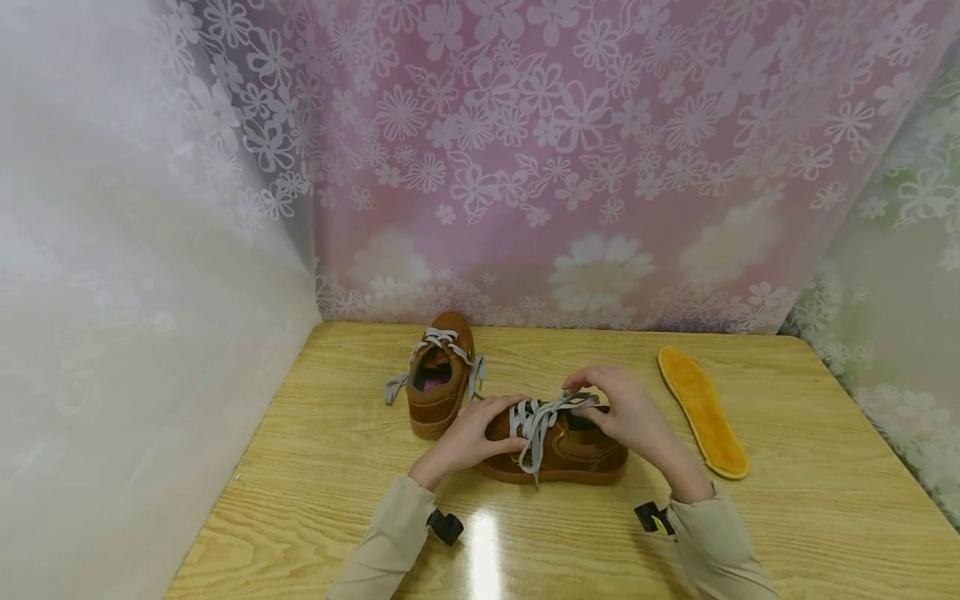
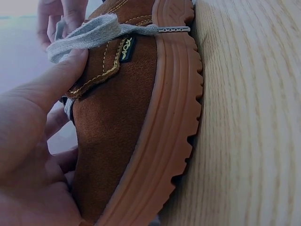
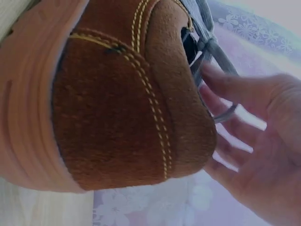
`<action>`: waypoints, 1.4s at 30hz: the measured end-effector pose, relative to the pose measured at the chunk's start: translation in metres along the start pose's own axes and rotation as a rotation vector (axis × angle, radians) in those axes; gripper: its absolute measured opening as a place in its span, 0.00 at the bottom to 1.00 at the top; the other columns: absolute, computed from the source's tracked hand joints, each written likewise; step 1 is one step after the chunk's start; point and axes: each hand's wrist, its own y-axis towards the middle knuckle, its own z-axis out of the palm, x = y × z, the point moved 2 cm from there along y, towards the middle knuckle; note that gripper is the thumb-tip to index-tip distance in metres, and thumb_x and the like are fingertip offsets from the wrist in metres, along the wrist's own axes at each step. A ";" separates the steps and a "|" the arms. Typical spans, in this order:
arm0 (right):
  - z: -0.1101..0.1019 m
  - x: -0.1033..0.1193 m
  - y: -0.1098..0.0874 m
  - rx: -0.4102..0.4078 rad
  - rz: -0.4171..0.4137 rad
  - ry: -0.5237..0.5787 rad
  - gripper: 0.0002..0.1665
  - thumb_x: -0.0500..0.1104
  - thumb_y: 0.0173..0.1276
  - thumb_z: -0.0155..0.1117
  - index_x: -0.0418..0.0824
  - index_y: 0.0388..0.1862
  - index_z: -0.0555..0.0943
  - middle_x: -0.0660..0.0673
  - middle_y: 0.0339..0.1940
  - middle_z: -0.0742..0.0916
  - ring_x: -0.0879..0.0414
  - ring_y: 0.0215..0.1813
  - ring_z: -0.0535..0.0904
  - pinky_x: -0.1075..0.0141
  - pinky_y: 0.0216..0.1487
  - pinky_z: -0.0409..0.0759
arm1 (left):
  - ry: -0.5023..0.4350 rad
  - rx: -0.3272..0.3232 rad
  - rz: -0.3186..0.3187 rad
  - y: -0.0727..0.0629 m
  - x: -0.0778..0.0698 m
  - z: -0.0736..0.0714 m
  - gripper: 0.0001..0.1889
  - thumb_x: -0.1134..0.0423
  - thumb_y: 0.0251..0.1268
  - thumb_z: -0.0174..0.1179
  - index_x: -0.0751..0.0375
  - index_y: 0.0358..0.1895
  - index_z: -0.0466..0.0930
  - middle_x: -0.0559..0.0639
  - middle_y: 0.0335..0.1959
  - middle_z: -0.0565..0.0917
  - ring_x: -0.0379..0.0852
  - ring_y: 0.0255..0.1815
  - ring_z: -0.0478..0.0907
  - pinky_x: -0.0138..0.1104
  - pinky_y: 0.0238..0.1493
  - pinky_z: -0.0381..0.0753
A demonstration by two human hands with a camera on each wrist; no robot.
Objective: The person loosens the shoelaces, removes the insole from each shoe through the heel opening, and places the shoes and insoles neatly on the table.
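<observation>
A brown suede shoe (image 1: pixel 588 458) with a ridged tan sole rests on the table, toe to the left. Its grey shoelace (image 1: pixel 534 437) is crossed over the front, with loops and a metal-tipped end (image 2: pixel 173 29) hanging down the near side. My left hand (image 1: pixel 472 435) grips the front of the shoe, thumb on the near side and fingers over the far side. Above the shoe's opening my right hand (image 1: pixel 628 414) pinches part of the shoelace between thumb and fingers. In the right wrist view, the heel (image 3: pixel 117 122) fills much of the picture beside this hand (image 3: pixel 263 127).
The other brown shoe (image 1: pixel 431 410) stands behind and to the left, toe away, its laces loose at both sides. An orange fuzzy insole (image 1: pixel 703 412) lies to the right on the wooden table (image 1: pixel 315 500). Floral curtains (image 1: pixel 525 167) hang behind and at the sides.
</observation>
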 end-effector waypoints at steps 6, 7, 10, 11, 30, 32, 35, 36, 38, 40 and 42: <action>-0.002 0.005 -0.002 0.028 -0.037 0.014 0.20 0.36 0.53 0.82 0.46 0.41 0.82 0.53 0.38 0.84 0.54 0.42 0.82 0.54 0.43 0.84 | 0.004 0.003 -0.005 -0.001 -0.001 0.000 0.35 0.44 0.70 0.64 0.42 0.78 0.64 0.47 0.75 0.69 0.54 0.75 0.64 0.57 0.75 0.57; -0.002 0.006 -0.002 0.019 -0.038 0.015 0.18 0.36 0.54 0.82 0.47 0.40 0.82 0.54 0.37 0.84 0.55 0.41 0.81 0.55 0.42 0.84 | 0.006 0.001 -0.002 -0.001 -0.001 0.000 0.35 0.44 0.70 0.64 0.43 0.78 0.64 0.47 0.75 0.69 0.54 0.75 0.64 0.58 0.75 0.57; -0.002 0.009 -0.002 -0.021 -0.045 0.007 0.13 0.38 0.57 0.80 0.49 0.36 0.84 0.56 0.35 0.84 0.57 0.39 0.81 0.58 0.39 0.83 | 0.011 -0.003 0.005 0.000 -0.001 0.000 0.36 0.44 0.70 0.63 0.45 0.78 0.64 0.48 0.75 0.69 0.55 0.75 0.64 0.59 0.74 0.58; -0.002 0.009 -0.002 -0.032 -0.047 0.000 0.12 0.38 0.57 0.80 0.49 0.35 0.85 0.57 0.34 0.84 0.57 0.38 0.81 0.58 0.38 0.83 | 0.011 -0.006 0.010 0.000 -0.001 0.000 0.36 0.44 0.70 0.63 0.46 0.78 0.64 0.48 0.75 0.70 0.55 0.75 0.65 0.59 0.74 0.58; 0.006 0.012 -0.001 -0.090 -0.072 -0.086 0.09 0.39 0.59 0.79 0.49 0.35 0.87 0.55 0.33 0.87 0.55 0.37 0.82 0.64 0.33 0.80 | 0.009 -0.003 0.015 0.000 0.001 0.000 0.36 0.44 0.71 0.63 0.47 0.78 0.64 0.49 0.74 0.70 0.56 0.74 0.66 0.60 0.73 0.59; 0.006 0.012 -0.001 -0.098 -0.074 -0.086 0.09 0.39 0.59 0.80 0.49 0.34 0.87 0.55 0.33 0.87 0.55 0.36 0.81 0.65 0.32 0.79 | 0.008 -0.002 0.013 0.000 0.001 0.000 0.36 0.44 0.71 0.63 0.47 0.78 0.64 0.49 0.74 0.70 0.57 0.74 0.65 0.60 0.73 0.58; 0.007 0.011 -0.001 -0.111 -0.088 -0.096 0.09 0.39 0.58 0.80 0.50 0.34 0.86 0.55 0.32 0.86 0.56 0.35 0.81 0.65 0.31 0.78 | 0.004 0.001 0.008 0.000 0.002 0.000 0.36 0.44 0.70 0.63 0.46 0.78 0.64 0.49 0.75 0.69 0.57 0.75 0.65 0.60 0.73 0.58; 0.007 0.011 -0.001 -0.116 -0.094 -0.094 0.09 0.39 0.58 0.80 0.50 0.33 0.86 0.55 0.32 0.86 0.56 0.35 0.80 0.65 0.31 0.78 | 0.003 0.002 0.005 0.000 0.002 0.000 0.36 0.44 0.70 0.63 0.45 0.78 0.64 0.48 0.75 0.69 0.57 0.75 0.64 0.60 0.74 0.57; 0.005 0.010 -0.002 -0.129 -0.105 -0.100 0.10 0.38 0.57 0.80 0.49 0.33 0.86 0.55 0.32 0.86 0.56 0.35 0.81 0.65 0.31 0.79 | -0.003 0.004 0.000 0.000 0.002 0.001 0.36 0.43 0.70 0.64 0.44 0.78 0.64 0.47 0.75 0.69 0.56 0.76 0.64 0.60 0.74 0.56; 0.002 0.008 -0.002 -0.148 -0.109 -0.101 0.11 0.37 0.57 0.80 0.49 0.33 0.85 0.54 0.31 0.86 0.56 0.35 0.81 0.63 0.32 0.80 | -0.009 0.006 -0.007 0.000 0.002 0.001 0.36 0.43 0.69 0.64 0.43 0.78 0.64 0.46 0.75 0.68 0.55 0.76 0.63 0.59 0.75 0.55; -0.002 0.006 -0.002 -0.174 -0.108 -0.106 0.11 0.36 0.56 0.80 0.48 0.33 0.85 0.54 0.31 0.86 0.56 0.34 0.81 0.61 0.34 0.81 | -0.008 0.005 -0.005 0.001 0.002 0.001 0.36 0.43 0.69 0.64 0.42 0.78 0.64 0.46 0.75 0.68 0.55 0.76 0.63 0.59 0.76 0.55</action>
